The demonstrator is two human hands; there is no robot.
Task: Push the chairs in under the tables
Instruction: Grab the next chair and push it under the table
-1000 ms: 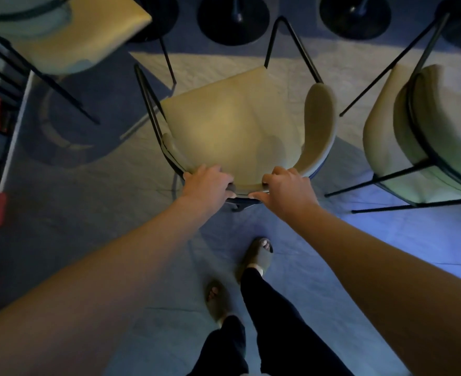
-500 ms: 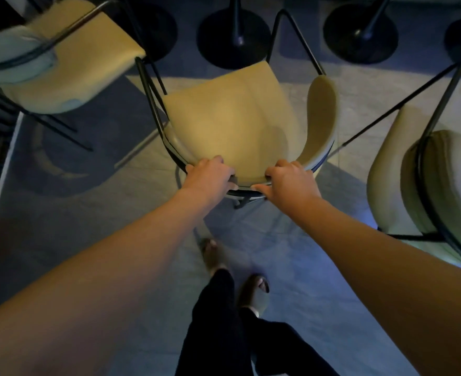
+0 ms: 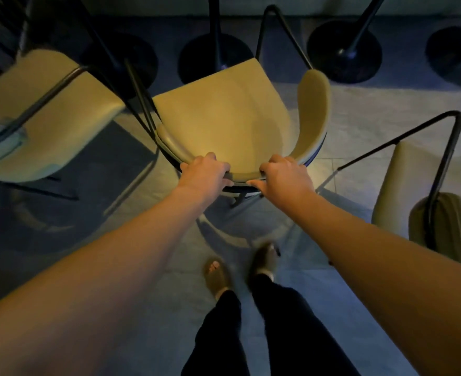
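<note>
A cream padded chair [image 3: 224, 115] with a thin black metal frame stands straight ahead, its curved backrest nearest me. My left hand [image 3: 205, 175] grips the backrest rim left of centre. My right hand [image 3: 285, 177] grips the same rim right of centre. The seat's front edge lies close to a black round table base [image 3: 215, 59] beyond it. The tabletops are out of view.
A second cream chair [image 3: 50, 115] stands close on the left, its black frame nearly against the held chair. A third chair [image 3: 413, 196] is on the right. More black table bases [image 3: 344, 50] line the far side. My feet [image 3: 240, 267] stand on grey floor tiles.
The chair has moved forward toward the black table bases with both hands still on its backrest. I have stepped after it, and the side chairs now appear nearer.
</note>
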